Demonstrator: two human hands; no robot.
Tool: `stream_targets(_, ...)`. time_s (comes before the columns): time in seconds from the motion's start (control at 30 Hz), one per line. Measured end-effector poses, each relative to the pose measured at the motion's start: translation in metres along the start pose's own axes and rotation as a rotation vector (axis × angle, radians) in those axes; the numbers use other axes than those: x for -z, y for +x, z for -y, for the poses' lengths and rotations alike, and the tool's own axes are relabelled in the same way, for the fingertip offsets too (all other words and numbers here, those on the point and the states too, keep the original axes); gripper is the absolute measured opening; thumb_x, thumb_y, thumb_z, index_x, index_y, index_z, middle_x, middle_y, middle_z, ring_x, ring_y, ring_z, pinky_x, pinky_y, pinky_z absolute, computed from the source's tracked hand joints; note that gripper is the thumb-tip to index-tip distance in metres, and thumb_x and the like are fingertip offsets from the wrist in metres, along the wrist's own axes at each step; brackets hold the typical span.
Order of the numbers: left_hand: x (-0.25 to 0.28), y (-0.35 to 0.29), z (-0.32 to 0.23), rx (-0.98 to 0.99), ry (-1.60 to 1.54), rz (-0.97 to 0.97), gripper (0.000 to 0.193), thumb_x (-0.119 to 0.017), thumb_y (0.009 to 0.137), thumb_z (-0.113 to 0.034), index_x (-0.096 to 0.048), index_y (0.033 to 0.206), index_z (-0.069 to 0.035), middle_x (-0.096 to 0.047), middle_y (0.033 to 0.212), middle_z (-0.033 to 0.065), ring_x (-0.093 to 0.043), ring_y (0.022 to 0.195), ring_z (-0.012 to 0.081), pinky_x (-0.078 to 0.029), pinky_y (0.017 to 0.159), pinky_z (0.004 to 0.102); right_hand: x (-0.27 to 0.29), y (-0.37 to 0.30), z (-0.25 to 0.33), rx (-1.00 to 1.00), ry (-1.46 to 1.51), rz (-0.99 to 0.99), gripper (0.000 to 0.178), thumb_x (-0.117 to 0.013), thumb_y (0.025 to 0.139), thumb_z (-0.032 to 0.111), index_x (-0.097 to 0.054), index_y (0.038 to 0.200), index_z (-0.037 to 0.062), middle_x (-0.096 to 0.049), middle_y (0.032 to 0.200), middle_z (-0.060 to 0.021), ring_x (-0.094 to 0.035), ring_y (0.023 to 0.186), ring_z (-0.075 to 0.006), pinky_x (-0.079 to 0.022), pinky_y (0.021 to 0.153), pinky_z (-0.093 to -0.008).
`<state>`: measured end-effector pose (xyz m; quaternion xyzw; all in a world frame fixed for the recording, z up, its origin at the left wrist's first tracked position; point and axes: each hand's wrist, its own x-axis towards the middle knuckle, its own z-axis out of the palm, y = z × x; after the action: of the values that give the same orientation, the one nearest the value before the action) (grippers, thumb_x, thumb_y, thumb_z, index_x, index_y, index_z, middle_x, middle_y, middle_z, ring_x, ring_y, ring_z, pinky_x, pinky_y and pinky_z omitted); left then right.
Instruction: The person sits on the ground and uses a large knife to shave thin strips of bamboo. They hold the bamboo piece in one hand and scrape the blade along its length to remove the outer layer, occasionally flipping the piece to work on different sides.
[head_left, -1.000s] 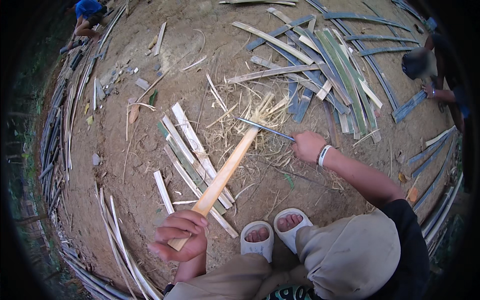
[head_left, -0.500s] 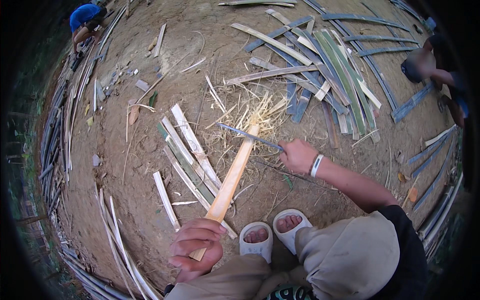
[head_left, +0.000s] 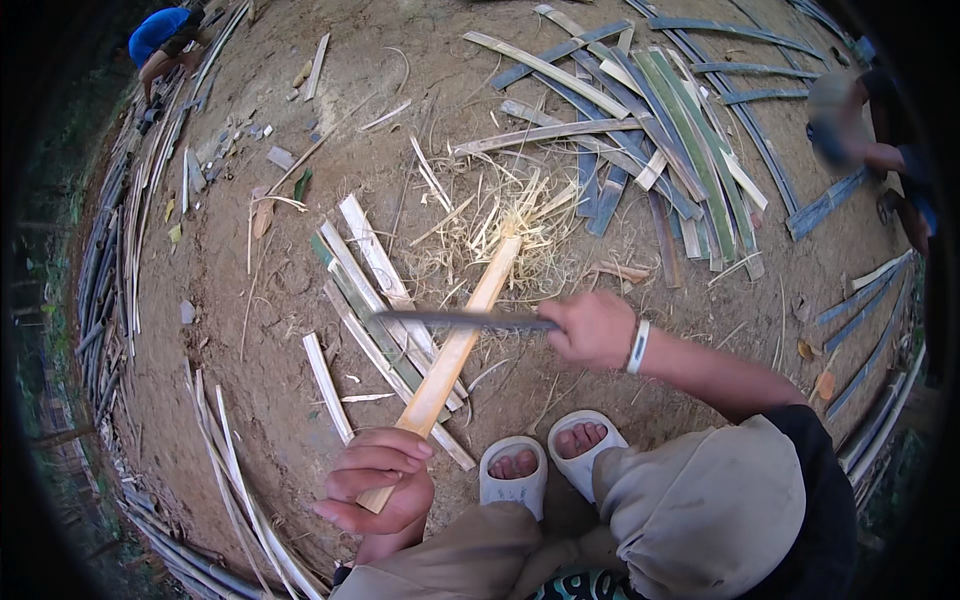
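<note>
My left hand (head_left: 385, 482) is wrapped round the near end of a pale bamboo strip (head_left: 452, 362), which slants away from me to the far right. Its far end rests in a heap of thin curled shavings (head_left: 530, 215) on the ground. In my right hand (head_left: 592, 330) I grip the handle end of a long knife (head_left: 440, 318). The blade lies crosswise over the middle of the strip, pointing left, and is somewhat blurred. Its handle is hidden in my fist.
Several split bamboo pieces (head_left: 375, 300) lie left of the strip. A larger crossed pile of slats (head_left: 690, 150) sits at the far right. Dark poles (head_left: 100, 270) line the left edge. One person in blue (head_left: 160, 35) bends at the far left; another person (head_left: 890, 150) is at right.
The knife has slid nearer to me along the strip, from close to the shavings to its middle. My left hand and the strip's near end have shifted slightly left.
</note>
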<state>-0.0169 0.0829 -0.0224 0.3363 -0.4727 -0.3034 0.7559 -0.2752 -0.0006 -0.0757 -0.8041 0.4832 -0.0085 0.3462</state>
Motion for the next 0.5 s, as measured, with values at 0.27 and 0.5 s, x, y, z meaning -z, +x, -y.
stream_targets(0.27, 0.004, 0.014, -0.004, 0.014, -0.028, -0.05, 0.063, -0.018, 0.104, -0.052, -0.042, 0.066, -0.008, -0.046, 0.053, 0.011, -0.05, 0.042, 0.0237, -0.047, 0.04, 0.0322, -0.004, 0.026, -0.007, -0.18, -0.038, 0.037, 0.032, -0.052, 0.087, 0.021, -0.061, 0.106, -0.0023, -0.065, 0.071, -0.0237, -0.068, 0.069, -0.0397, -0.055, 0.071, -0.0506)
stream_targets(0.5, 0.013, 0.029, 0.011, 0.016, -0.104, -0.137, 0.063, -0.018, 0.104, -0.053, -0.044, 0.067, -0.008, -0.045, 0.051, 0.0122, -0.05, 0.041, 0.0248, -0.049, 0.039, 0.0334, -0.003, 0.028, -0.046, -0.258, -0.079, -0.018, 0.031, -0.052, 0.086, 0.02, -0.063, 0.103, -0.0033, -0.066, 0.073, -0.025, -0.067, 0.071, -0.0414, -0.055, 0.07, -0.0488)
